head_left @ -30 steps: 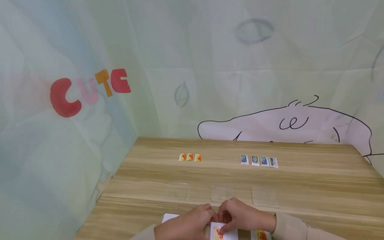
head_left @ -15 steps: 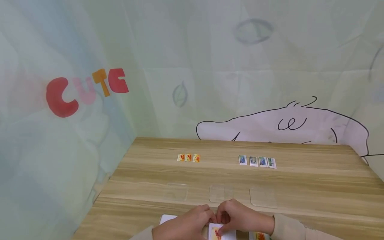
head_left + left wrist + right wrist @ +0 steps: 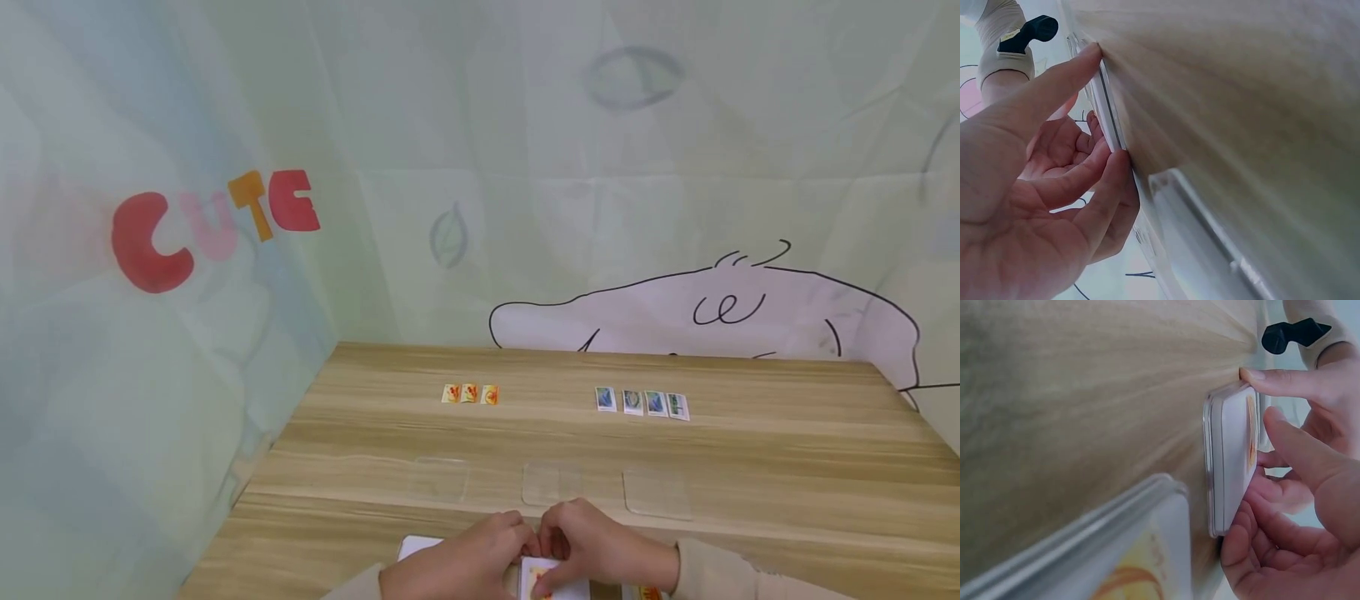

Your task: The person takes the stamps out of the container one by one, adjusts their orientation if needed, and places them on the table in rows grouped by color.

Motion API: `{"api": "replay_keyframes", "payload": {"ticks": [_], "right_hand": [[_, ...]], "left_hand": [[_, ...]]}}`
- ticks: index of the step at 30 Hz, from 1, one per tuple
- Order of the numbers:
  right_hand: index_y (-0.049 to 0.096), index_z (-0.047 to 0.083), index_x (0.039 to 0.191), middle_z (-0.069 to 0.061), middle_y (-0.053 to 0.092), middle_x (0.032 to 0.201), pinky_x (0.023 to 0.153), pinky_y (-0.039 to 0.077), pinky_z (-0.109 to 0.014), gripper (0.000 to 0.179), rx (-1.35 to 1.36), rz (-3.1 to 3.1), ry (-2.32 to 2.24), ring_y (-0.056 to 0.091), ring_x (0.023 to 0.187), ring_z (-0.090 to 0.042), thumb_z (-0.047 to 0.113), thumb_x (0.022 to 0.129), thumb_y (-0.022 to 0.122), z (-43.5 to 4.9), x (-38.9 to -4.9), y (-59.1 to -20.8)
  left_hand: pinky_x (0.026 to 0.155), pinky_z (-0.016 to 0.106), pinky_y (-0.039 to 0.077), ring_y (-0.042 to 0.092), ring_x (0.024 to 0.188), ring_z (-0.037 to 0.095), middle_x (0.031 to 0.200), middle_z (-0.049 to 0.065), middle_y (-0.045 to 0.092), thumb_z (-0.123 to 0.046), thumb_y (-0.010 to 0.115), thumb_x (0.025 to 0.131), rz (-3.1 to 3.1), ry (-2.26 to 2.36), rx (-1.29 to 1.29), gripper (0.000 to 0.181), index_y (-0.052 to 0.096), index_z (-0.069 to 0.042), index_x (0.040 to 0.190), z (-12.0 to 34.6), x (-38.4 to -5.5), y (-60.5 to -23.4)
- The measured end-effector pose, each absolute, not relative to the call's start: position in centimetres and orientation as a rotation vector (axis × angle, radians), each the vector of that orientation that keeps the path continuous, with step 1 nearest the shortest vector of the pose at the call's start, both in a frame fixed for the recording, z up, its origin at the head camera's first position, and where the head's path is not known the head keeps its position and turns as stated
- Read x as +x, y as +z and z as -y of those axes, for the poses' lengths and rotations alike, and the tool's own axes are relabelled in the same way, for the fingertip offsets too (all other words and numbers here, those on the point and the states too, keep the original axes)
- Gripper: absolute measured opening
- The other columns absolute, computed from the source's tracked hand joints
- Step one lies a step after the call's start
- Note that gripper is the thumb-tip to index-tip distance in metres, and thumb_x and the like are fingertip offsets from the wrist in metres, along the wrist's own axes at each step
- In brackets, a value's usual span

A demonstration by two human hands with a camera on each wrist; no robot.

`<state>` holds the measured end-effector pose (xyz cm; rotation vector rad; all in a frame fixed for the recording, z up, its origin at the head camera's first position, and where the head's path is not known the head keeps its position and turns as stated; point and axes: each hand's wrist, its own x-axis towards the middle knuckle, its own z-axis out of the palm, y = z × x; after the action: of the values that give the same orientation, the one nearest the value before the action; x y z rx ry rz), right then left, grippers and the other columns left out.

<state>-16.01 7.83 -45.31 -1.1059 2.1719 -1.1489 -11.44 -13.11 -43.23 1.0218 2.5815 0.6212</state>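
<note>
A white square block with clear edges (image 3: 1229,462) lies low in front of me, a small orange-and-yellow picture sticker (image 3: 1251,431) on its face. My left hand (image 3: 465,557) grips it by its edges, thumb (image 3: 1072,75) at one edge and fingers (image 3: 1100,206) at another. My right hand (image 3: 592,542) holds its far side with curled fingers, and the right thumb (image 3: 1297,444) reaches over the sticker. At the far edge the fingertips of both hands meet. In the head view the block's lower part is cut off by the frame.
Beside it lie a second block with a yellow-orange picture (image 3: 1147,562) and a white one (image 3: 1197,231). Farther off are three clear square plates, the middle one (image 3: 552,485) among them. Behind them sit orange stickers (image 3: 469,393) and several blue-green ones (image 3: 632,402).
The right thumb has slid slightly towards the lower left over the sticker. Both hands otherwise keep their places, while the head view has shifted a little.
</note>
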Motion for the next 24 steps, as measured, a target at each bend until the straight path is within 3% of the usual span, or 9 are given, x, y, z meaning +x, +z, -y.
{"api": "replay_keyframes", "payload": {"ticks": [11,24], "right_hand": [[0.064,0.011,0.077,0.014,0.055,0.068,0.055,0.044,-0.017,0.031,-1.05,-2.25,-1.121,0.048,0.062,0.004,0.018,0.068,0.093,-7.42,-15.64,-45.37],[0.063,0.01,0.076,0.012,0.055,0.067,0.055,0.044,-0.018,0.03,-1.022,-2.233,-1.127,0.048,0.062,0.002,0.013,0.069,0.092,-7.47,-15.71,-45.39]], "left_hand": [[0.074,0.014,0.041,0.043,0.082,-0.004,0.093,-0.017,0.049,-0.031,0.085,0.08,-2.601,0.639,1.051,0.034,0.068,-0.016,0.105,13.17,-11.37,-43.22],[0.076,0.015,0.043,0.045,0.085,-0.004,0.095,-0.016,0.052,-0.031,0.086,0.078,-2.59,0.611,1.009,0.037,0.07,-0.015,0.107,12.96,-11.47,-43.39]]}}
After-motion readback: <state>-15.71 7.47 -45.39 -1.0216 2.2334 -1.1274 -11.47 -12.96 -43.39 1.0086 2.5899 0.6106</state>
